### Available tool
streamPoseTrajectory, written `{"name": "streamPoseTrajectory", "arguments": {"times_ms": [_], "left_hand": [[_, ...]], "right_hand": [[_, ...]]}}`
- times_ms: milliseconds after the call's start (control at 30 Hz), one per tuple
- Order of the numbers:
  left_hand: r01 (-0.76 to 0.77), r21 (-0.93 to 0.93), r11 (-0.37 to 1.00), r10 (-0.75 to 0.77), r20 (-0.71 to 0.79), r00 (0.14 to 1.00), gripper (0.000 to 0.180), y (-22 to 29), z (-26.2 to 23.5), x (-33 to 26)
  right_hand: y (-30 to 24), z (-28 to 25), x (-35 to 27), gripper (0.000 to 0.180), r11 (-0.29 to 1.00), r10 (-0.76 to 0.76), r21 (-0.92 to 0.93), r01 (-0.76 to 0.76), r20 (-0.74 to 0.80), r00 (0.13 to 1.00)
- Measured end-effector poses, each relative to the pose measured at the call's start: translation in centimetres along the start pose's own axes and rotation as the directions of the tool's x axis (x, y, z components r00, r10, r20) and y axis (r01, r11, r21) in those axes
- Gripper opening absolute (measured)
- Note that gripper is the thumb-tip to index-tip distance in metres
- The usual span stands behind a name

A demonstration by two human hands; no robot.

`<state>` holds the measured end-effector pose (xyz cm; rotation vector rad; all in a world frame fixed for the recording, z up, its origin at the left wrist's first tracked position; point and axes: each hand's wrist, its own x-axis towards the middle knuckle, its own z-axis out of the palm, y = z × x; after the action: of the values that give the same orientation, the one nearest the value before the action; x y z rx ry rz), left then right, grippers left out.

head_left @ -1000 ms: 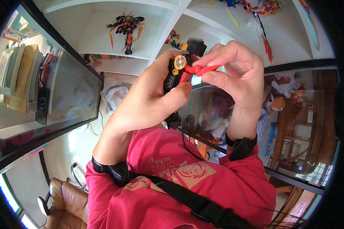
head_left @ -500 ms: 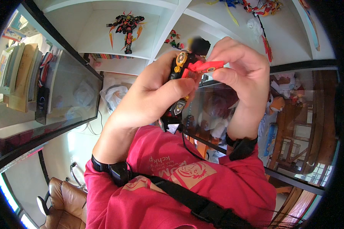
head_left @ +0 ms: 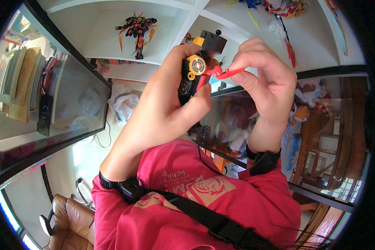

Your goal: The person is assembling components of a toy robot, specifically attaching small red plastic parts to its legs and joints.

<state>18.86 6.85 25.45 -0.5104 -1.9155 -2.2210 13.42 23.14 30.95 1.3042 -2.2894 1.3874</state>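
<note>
My left hand (head_left: 164, 102) is wrapped round a black toy (head_left: 187, 86) with yellow and red parts, held up in front of the shelves. A round yellow disc with a pale centre (head_left: 197, 65) faces up on it, and a dark boxy part (head_left: 213, 42) sticks out at its far end. Between thumb and forefinger, my right hand (head_left: 273, 75) pinches the outer end of a flat red toy piece (head_left: 233, 73). The inner end of this piece meets the toy's right side; whether it is joined there I cannot tell. My left fingers hide much of the toy's body.
A black and orange robot figure (head_left: 138, 35) stands in a white shelf unit (head_left: 96, 33) ahead. Glass-fronted cabinets flank me, with books (head_left: 25, 75) at the left and plush toys (head_left: 302, 113) at the right. A brown leather chair (head_left: 71, 221) is at lower left.
The toy has turned in my left hand, so its yellow disc shows larger and the dark boxy part stands out more. The red piece has tipped and now appears more edge-on.
</note>
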Motion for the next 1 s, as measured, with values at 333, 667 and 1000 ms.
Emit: {"name": "streamPoseTrajectory", "arguments": {"times_ms": [333,667,1000], "left_hand": [[-0.188,0.287,0.939,0.218,-0.076,0.973,0.034,-0.2,0.0,0.1],[-0.179,0.451,0.874,0.226,-0.052,0.973,0.035,0.2,-0.2,0.3],[-0.127,0.465,0.876,0.161,-0.034,0.986,0.030,-0.7,0.0,0.7]], "right_hand": [[-0.1,0.2,-0.3,0.016,0.988,-0.138,-0.062,0.139,0.018,0.990],[0.2,0.6,0.0,0.026,0.908,-0.292,-0.289,0.304,0.086,0.953],[0.8,0.6,-0.1,0.023,0.879,-0.234,-0.398,0.262,0.119,0.965]]}}
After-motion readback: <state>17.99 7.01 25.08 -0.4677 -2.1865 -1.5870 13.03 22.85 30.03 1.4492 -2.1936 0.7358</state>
